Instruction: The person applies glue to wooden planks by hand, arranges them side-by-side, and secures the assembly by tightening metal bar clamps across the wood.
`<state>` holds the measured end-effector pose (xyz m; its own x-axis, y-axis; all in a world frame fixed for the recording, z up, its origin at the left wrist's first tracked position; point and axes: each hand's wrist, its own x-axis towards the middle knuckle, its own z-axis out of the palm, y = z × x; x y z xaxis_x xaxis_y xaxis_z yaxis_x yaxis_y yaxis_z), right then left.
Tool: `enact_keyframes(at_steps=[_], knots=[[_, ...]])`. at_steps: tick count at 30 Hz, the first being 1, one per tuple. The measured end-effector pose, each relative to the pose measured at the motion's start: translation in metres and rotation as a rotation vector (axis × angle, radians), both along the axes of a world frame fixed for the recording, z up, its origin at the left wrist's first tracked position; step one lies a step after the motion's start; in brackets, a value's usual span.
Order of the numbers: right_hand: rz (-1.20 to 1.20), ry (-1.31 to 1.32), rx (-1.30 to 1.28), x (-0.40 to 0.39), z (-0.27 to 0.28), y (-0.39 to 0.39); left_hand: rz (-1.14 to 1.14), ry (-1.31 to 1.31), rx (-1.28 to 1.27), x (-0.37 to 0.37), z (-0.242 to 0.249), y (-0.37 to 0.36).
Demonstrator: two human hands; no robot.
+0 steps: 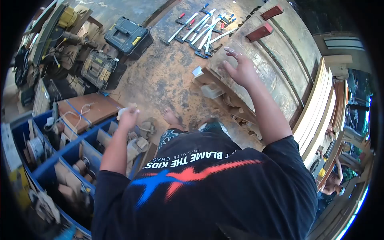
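My right hand (242,71) is open, fingers spread and pale-smeared at the tips, and shows over the near corner of a worn wooden workbench (276,74). Its palm looks bare. On the other side, my left hand (129,117) is closed round something small and pale, mostly hidden by the fingers; I cannot tell what it is. This hand is by the end of a brown wooden panel (90,113) that lies on a blue divided bin (60,150). Under the bench corner, a translucent plastic container (212,91) sits on a lower shelf.
Several bar clamps (204,31) lie in a pile on the dusty floor (156,74) ahead. Black tool cases (128,36) stand at the left. Two red blocks (260,32) rest on the bench. Long boards (316,108) are stacked at right, where another person (333,182) appears.
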<state>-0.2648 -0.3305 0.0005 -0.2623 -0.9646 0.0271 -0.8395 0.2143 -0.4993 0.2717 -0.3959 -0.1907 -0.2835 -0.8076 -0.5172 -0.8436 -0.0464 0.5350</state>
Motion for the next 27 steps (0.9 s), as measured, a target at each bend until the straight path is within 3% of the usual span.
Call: enact_keyframes(at_steps=[3, 6, 7, 10, 13, 17, 21, 24, 27], knots=[[0.011, 0.180, -0.261, -0.018, -0.039, -0.045, 0.110, 0.011, 0.014, -0.001, -0.027, -0.113], [-0.119, 0.008, -0.281, -0.041, -0.070, -0.082, 0.123, -0.133, -0.048, -0.030, -0.041, -0.196], [-0.091, 0.145, -0.306, -0.042, -0.076, -0.090, 0.132, -0.161, -0.039, -0.046, -0.047, -0.217], [-0.013, 0.147, -0.298, -0.048, -0.070, -0.109, 0.069, -0.073, 0.013, -0.089, -0.085, -0.264], [-0.065, 0.093, -0.142, -0.053, -0.063, -0.124, -0.070, -0.009, 0.075, -0.170, -0.100, -0.302], [-0.221, 0.023, 0.127, -0.076, -0.061, -0.162, -0.311, -0.139, 0.099, -0.287, -0.147, -0.377], [-0.327, 0.125, 0.075, -0.082, -0.074, -0.182, -0.594, -0.219, 0.185, -0.394, -0.254, -0.470], [-0.424, 0.209, 0.209, -0.083, -0.076, -0.188, -0.844, -0.279, 0.226, -0.483, -0.385, -0.547], [-0.459, 0.276, 0.371, -0.080, -0.080, -0.183, -0.768, -0.418, 0.110, -0.561, -0.464, -0.595]])
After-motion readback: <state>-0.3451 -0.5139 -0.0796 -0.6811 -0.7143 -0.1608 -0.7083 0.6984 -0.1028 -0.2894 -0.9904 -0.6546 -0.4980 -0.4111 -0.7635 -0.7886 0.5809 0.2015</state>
